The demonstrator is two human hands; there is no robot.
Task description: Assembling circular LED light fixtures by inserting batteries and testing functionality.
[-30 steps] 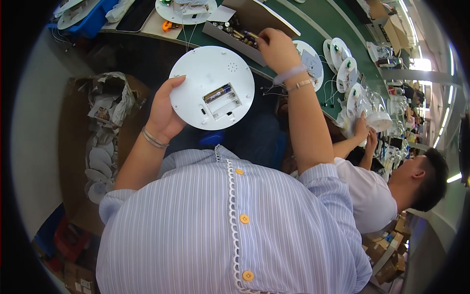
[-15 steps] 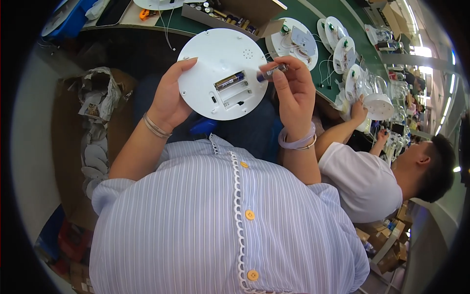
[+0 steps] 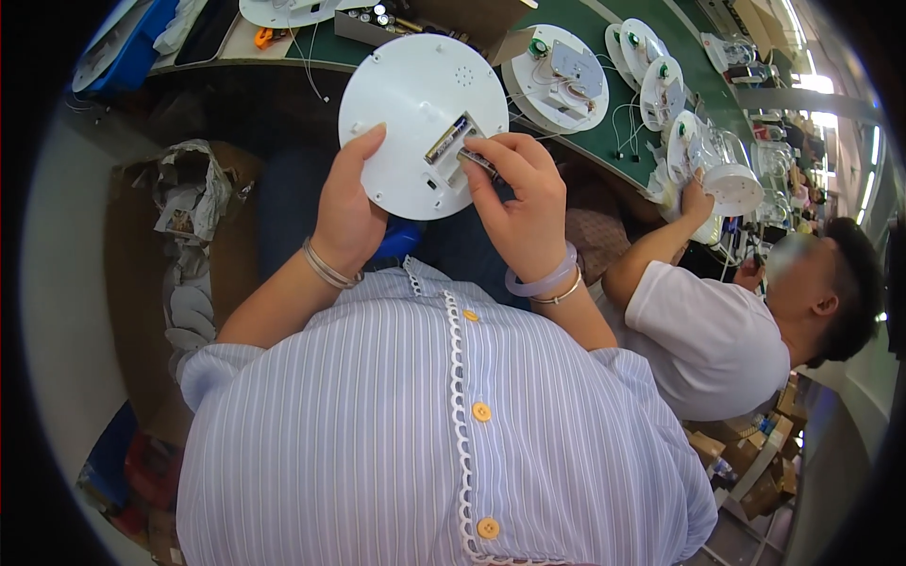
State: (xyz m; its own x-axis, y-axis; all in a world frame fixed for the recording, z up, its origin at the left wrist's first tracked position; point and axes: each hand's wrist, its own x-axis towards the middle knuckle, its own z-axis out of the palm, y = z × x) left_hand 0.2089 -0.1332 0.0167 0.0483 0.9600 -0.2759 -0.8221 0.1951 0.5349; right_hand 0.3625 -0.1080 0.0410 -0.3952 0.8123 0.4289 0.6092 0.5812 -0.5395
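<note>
My left hand (image 3: 349, 193) grips a round white plastic disc-shaped housing (image 3: 401, 104) by its left edge, thumb on top. A rectangular battery compartment is let into the disc's lower right part. One battery (image 3: 446, 140) lies in its upper slot. With thumb and fingers pinched, my right hand (image 3: 521, 193) holds a second battery (image 3: 482, 166) at the compartment, just beside the first one. My fingers cover part of this battery, so I cannot tell how far it sits in its slot.
Beyond the disc, a cardboard box (image 3: 514, 13) of batteries stands on the green table (image 3: 604, 141). Several white discs with wiring (image 3: 559, 80) lie to its right. A co-worker (image 3: 708, 330) sits at my right. A carton (image 3: 142, 311) with crumpled packing stands at left.
My right hand has moved left and down, bringing the battery from beside the disc to the compartment. The disc has tilted and shifted slightly up and left.
</note>
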